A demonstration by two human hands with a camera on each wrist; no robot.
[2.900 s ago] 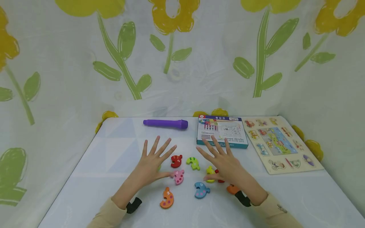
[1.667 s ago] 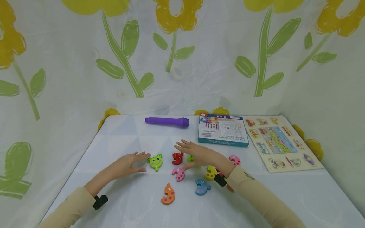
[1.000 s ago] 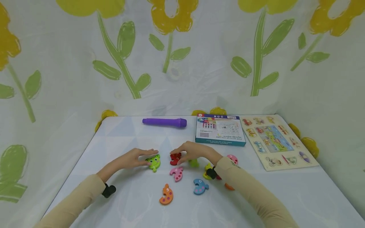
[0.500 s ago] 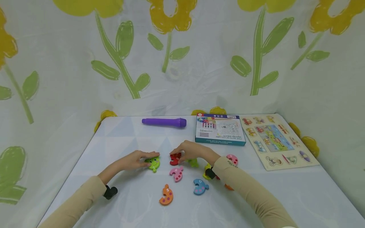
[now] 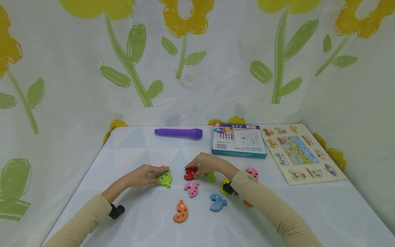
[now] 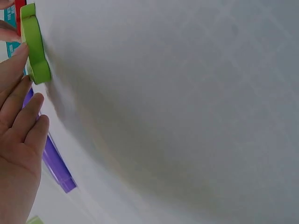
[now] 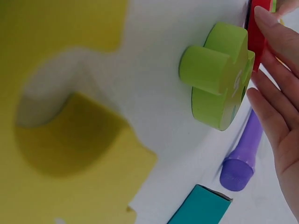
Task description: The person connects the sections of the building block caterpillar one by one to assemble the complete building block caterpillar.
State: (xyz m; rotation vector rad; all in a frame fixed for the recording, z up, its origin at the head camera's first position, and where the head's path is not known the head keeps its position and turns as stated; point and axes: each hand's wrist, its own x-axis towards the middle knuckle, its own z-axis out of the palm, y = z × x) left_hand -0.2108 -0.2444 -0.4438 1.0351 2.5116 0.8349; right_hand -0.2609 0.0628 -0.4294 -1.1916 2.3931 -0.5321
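Note:
My left hand [image 5: 140, 177] pinches the green smiling-face piece [image 5: 165, 179] between thumb and fingers; the left wrist view shows that green piece [image 6: 36, 46] by its edge. Just to the right, my right hand [image 5: 213, 162] grips the red piece [image 5: 190, 173] marked 2. In the right wrist view the thumb lies on the red piece [image 7: 259, 35]. A green piece [image 5: 210, 176] sits under the right hand, partly hidden. Below the hands lie a pink piece [image 5: 192, 188], an orange piece [image 5: 181, 211] and a blue piece [image 5: 217, 202].
A purple microphone [image 5: 178, 133] lies at the back, beside a flat box [image 5: 239, 141] and a wooden puzzle board [image 5: 303, 154]. Near the right forearm are a yellow piece [image 5: 224, 188], partly covered, and another pink piece [image 5: 253, 173]. Flowered cloth hangs behind the table.
The hands, spread and raised earlier, have come down to the green and red pieces. Since half a second ago the left hand and green piece have shifted slightly left; the right hand has hardly moved.

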